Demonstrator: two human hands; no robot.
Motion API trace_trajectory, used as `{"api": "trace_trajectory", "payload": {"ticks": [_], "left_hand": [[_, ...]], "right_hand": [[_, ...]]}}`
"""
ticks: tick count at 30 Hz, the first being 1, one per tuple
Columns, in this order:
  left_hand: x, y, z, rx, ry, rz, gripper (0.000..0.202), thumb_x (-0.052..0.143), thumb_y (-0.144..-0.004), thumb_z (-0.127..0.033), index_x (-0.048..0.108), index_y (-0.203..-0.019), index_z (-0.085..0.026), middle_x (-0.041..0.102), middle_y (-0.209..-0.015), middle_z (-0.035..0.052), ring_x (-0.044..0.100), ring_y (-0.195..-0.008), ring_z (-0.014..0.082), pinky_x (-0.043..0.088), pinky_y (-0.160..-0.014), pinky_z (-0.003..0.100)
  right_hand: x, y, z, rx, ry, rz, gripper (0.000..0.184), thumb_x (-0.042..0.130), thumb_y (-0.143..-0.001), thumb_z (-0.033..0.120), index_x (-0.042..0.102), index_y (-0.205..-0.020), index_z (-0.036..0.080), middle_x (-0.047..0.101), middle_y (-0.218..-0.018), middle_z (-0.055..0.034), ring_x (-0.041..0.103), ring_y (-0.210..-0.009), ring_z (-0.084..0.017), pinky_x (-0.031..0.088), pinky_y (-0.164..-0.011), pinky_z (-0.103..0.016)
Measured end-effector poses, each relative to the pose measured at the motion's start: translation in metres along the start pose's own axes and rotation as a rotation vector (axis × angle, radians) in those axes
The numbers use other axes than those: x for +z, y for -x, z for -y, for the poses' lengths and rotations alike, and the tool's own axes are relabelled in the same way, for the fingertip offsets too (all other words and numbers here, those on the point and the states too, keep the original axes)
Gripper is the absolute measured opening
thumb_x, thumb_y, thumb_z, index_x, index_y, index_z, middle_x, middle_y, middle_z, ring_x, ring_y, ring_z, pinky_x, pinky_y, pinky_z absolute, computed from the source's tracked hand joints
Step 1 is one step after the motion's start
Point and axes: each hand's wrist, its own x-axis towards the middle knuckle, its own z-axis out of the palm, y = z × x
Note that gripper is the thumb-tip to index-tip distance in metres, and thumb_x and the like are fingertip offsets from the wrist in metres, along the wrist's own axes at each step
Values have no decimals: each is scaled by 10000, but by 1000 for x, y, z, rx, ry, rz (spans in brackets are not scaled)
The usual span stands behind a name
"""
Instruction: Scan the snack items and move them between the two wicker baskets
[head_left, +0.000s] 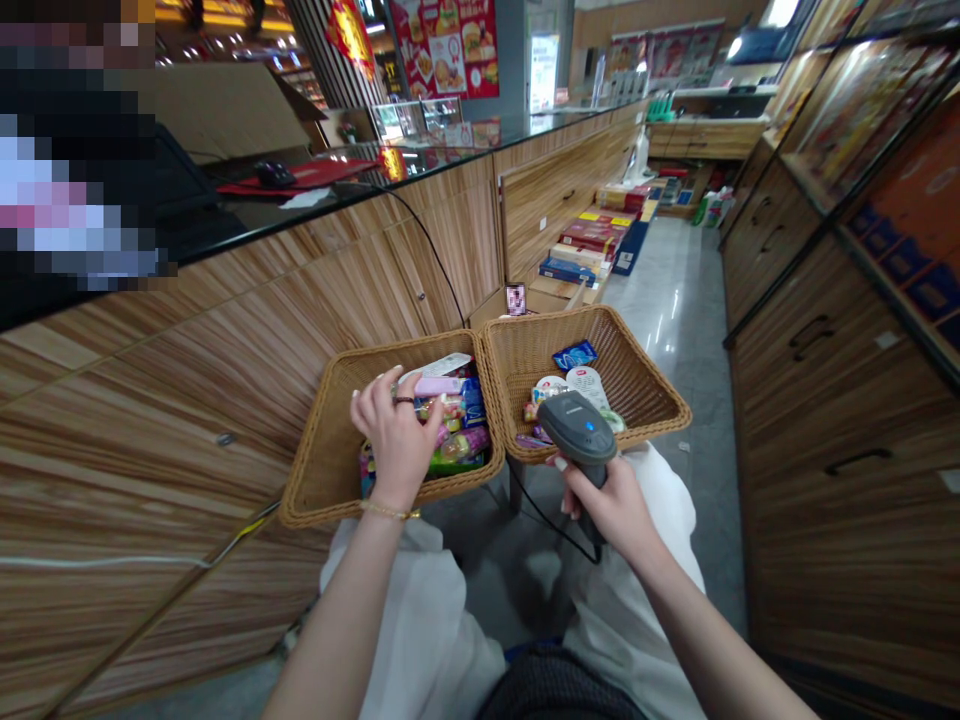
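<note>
Head view showed work seemingly midway: left hand [394, 435] spread open over piled snack packs [463, 443] in the eleven-o'clock wicker basket [334, 425], right hand [616, 498] gripping a barcode scanner [576, 425] above the sparser one-o'clock basket [649, 395].

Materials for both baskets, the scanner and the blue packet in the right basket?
Left basket, right basket: wicker or imitation, tan; visible weave. Scanner: probably plastic, smooth dark-grey shell. Blue packet: likely plastic film, shiny and crinkled.
</note>
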Motion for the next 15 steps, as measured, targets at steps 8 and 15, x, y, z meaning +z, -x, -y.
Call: {"api": "trace_trajectory", "payload": {"ticks": [8, 15], "left_hand": [[0, -8, -11, 126, 73, 78, 254, 636, -942, -307, 702, -1174, -230, 612, -1365, 143, 502, -1329, 349, 304, -1202, 623], [24, -39, -52, 407, 110, 349, 309, 680, -929, -321, 713, -1214, -208, 617, -1379, 144, 483, -1341, 344, 294, -1216, 616]], "right_hand": [[-27, -3, 11, -44, -78, -66, 398, 694, -855, 567, 626, -689, 213, 641, -478, -27, 573, -391, -172, 485, -435, -281], [-34, -5, 7, -22, -108, -119, 373, 702, -837, 545, 694, -774, 178, 638, -483, -23, 570, -386, -175, 485, -427, -281]]}}
